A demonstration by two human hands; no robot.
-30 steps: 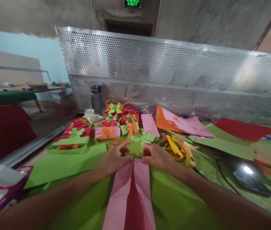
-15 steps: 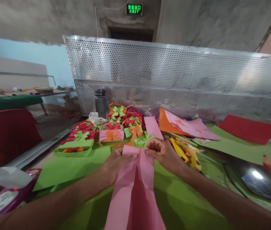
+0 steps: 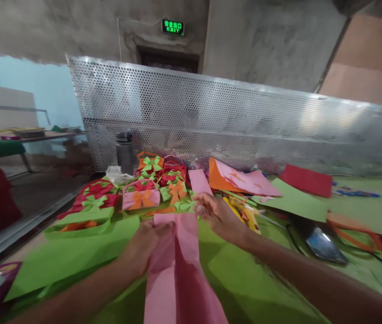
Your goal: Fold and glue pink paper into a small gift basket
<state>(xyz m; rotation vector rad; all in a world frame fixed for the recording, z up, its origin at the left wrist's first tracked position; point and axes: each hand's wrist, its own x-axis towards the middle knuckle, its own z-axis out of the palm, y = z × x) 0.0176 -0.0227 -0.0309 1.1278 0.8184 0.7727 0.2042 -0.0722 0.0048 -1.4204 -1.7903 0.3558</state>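
Observation:
A folded pink felt-like sheet [image 3: 164, 270] stands up in front of me, with a deep crease opening toward me. My left hand [image 3: 148, 240] grips its left upper edge, thumb on the near face. Just off its upper right corner is my right hand [image 3: 219, 216], fingers bent and apart, with nothing visible in them. Behind that hand lies a yellow glue gun [image 3: 251, 220], partly covered by it. Small finished bags with bows, such as a pink bag with an orange bow [image 3: 141, 198], sit beyond my left hand.
Green sheets [image 3: 76, 252] cover the table at left. Farther back stand a dark bottle [image 3: 124, 155] and a perforated metal screen [image 3: 177, 108]. To the right are pink and orange sheets [image 3: 244, 177], a red sheet [image 3: 307, 180] and a phone [image 3: 325, 245]. A purple power strip [image 3: 6, 288] lies at left.
My right hand has let go of the sheet's upper right edge and moved slightly away. My left hand still grips the sheet. The view has turned to the right.

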